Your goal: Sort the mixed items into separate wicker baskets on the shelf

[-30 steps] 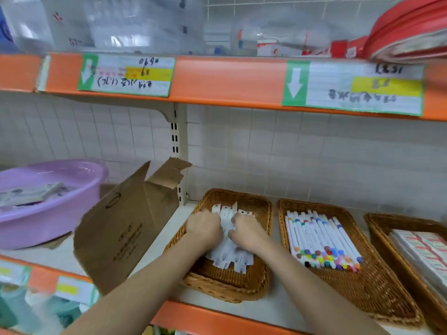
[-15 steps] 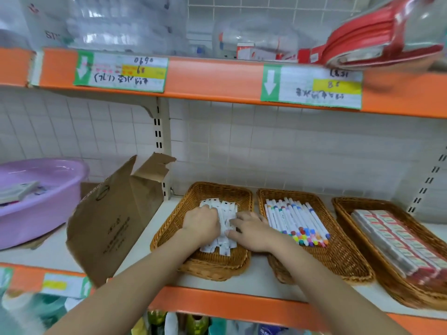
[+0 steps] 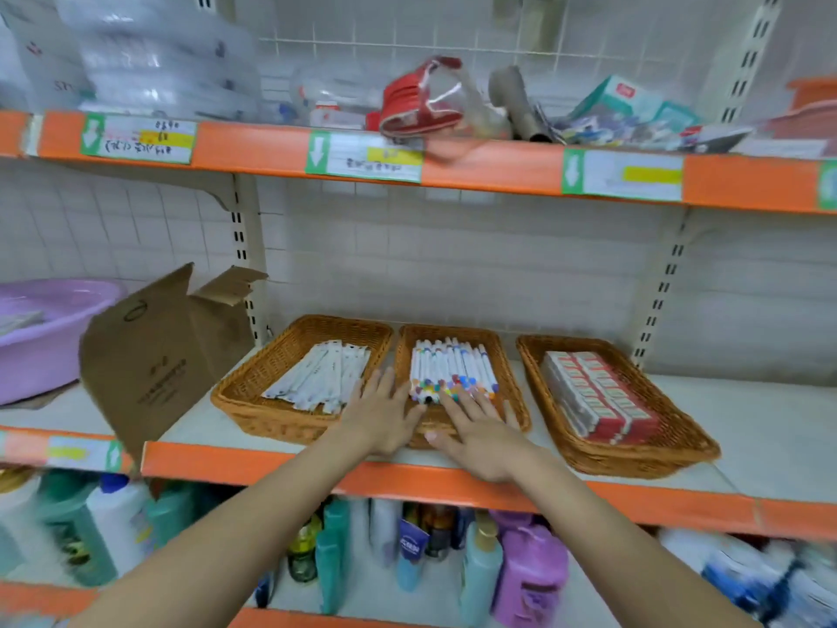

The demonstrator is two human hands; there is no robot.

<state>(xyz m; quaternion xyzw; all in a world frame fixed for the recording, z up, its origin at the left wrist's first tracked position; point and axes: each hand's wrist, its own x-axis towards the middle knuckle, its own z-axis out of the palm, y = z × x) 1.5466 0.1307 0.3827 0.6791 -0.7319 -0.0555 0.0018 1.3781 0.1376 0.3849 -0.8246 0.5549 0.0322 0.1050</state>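
Note:
Three wicker baskets stand side by side on the white shelf. The left basket [image 3: 253, 378] holds flat white packets [image 3: 324, 376]. The middle basket [image 3: 514, 392] holds white markers with coloured caps [image 3: 450, 367]. The right basket [image 3: 670, 439] holds red-and-white boxes [image 3: 598, 396]. My left hand [image 3: 382, 412] lies with straight fingers over the gap between the left and middle baskets, at their front rims. My right hand [image 3: 480, 435] lies with spread fingers over the front of the middle basket, fingertips at the marker caps. Neither hand holds anything.
A torn cardboard box [image 3: 158, 355] leans at the left of the baskets, with a purple plastic basin [image 3: 40, 342] behind it. The orange-edged upper shelf [image 3: 498, 170] carries cluttered goods. Bottles [image 3: 480, 568] fill the shelf below.
Both hands have left the white packets in the left basket and moved right toward the middle basket, fingers now spread. The view has pulled back, showing more shelf.

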